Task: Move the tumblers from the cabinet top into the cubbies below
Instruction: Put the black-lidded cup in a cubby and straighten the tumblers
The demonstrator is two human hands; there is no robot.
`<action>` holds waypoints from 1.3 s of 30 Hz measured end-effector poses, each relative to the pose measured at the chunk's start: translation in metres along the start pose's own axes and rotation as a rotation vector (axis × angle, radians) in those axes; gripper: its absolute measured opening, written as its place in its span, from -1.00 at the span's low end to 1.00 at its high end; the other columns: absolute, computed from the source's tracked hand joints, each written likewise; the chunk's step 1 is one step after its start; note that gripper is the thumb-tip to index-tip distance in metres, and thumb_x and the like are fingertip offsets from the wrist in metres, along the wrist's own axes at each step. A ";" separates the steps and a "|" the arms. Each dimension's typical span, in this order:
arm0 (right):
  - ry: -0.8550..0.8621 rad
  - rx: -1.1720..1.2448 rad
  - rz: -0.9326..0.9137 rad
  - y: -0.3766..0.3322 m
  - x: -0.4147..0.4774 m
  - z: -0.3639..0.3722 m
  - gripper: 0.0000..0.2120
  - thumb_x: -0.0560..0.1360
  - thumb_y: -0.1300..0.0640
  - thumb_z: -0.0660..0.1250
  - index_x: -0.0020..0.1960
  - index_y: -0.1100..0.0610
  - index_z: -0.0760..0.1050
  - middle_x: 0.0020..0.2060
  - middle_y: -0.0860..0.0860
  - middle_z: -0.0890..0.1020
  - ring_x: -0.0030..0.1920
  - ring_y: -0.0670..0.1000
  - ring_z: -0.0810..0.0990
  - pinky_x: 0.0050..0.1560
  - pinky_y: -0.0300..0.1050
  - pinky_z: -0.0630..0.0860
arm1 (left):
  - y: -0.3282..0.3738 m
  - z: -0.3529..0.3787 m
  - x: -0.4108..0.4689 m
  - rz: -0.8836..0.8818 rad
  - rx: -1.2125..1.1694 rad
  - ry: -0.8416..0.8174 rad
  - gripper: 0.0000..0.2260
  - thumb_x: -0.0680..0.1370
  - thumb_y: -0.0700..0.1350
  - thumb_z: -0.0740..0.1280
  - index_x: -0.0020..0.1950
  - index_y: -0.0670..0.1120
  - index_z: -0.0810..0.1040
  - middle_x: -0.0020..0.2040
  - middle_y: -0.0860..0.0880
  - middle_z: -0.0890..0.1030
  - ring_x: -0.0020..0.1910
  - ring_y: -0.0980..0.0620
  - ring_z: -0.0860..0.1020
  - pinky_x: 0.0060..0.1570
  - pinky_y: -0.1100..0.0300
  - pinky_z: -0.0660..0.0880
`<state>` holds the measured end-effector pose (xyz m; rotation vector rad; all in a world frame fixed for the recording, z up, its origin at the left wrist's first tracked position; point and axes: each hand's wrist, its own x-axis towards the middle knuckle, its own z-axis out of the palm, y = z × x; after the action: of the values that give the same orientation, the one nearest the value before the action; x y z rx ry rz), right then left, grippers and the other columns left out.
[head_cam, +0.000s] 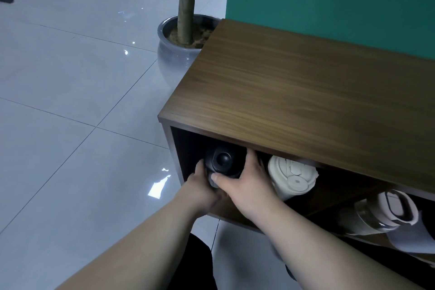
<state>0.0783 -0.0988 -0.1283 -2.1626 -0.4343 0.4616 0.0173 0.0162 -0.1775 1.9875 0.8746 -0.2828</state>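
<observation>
Grey tiled floor [70, 92], teal wall, potted plant [186, 30] behind a wooden cabinet; cabinet top [306, 92] bare in view. Task looks nearly done: cream tumbler [290, 178] in the first cubby, clear tumbler [381, 212] in the cubby to its right, both tilted lid-outward. Black tumbler [223, 160] at the cubby's left end, just inside the opening. Left hand [200, 189] and right hand [247, 183] reach in, fingers [217, 178] wrapped closed round it, forearms extended; release remains.
</observation>
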 end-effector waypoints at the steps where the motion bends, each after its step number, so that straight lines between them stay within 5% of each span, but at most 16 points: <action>1: -0.015 0.012 0.011 0.001 0.002 0.001 -0.15 0.27 -0.09 0.56 0.46 -0.04 0.24 0.36 -0.09 0.43 0.39 -0.07 0.38 0.29 -0.26 0.25 | 0.000 0.001 0.002 0.011 0.001 0.002 -0.19 0.45 0.16 0.41 0.60 0.09 0.08 0.26 -0.01 0.60 0.15 -0.10 0.61 -0.09 0.13 0.50; 10: -0.038 0.026 0.014 0.007 0.009 0.009 -0.20 0.36 -0.13 0.50 0.49 -0.08 0.21 0.38 -0.05 0.42 0.39 -0.04 0.39 0.27 -0.23 0.27 | 0.005 0.005 0.005 0.037 0.028 0.036 -0.38 0.47 0.19 0.26 0.50 0.04 0.25 0.09 0.04 0.47 0.05 -0.11 0.60 -0.08 0.05 0.52; 16: -0.063 -0.092 -0.006 0.010 0.013 0.007 -0.20 0.43 -0.12 0.43 0.55 -0.07 0.11 0.51 -0.04 0.30 0.49 -0.02 0.27 0.30 -0.23 0.23 | 0.005 0.008 0.003 0.015 0.022 0.100 -0.61 0.56 0.07 0.27 0.33 -0.03 0.30 -0.03 -0.01 0.57 -0.06 -0.14 0.54 -0.12 0.09 0.42; 28: -0.021 -0.144 -0.024 0.013 0.010 0.010 -0.14 0.43 -0.16 0.42 0.58 -0.04 0.05 0.54 -0.03 0.26 0.52 -0.01 0.23 0.45 -0.10 0.23 | 0.005 0.003 -0.001 0.027 -0.036 0.049 -0.56 0.56 0.04 0.32 0.40 0.03 0.29 0.11 -0.04 0.65 0.01 -0.12 0.60 -0.13 0.10 0.46; 33: -0.048 -0.142 -0.002 0.015 0.008 0.011 -0.05 0.40 -0.19 0.45 0.58 -0.08 -0.04 0.54 -0.02 0.26 0.51 0.02 0.26 0.43 -0.09 0.26 | 0.004 0.001 0.000 0.033 -0.043 0.054 -0.51 0.55 0.07 0.34 0.44 0.06 0.28 0.19 -0.02 0.64 0.10 -0.10 0.61 0.05 0.05 0.55; 39: -0.118 -0.169 0.034 0.018 -0.008 0.008 0.02 0.47 -0.20 0.38 0.61 0.10 -0.23 0.61 0.08 0.09 0.57 0.04 0.10 0.37 -0.28 0.07 | 0.001 -0.004 -0.002 -0.047 -0.053 0.005 -0.37 0.50 0.10 0.42 0.48 -0.06 0.28 0.16 -0.03 0.61 0.11 -0.10 0.59 0.08 0.03 0.59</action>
<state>0.0699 -0.1071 -0.1462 -2.3162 -0.5183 0.5919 0.0161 0.0181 -0.1735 1.9215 0.9245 -0.2787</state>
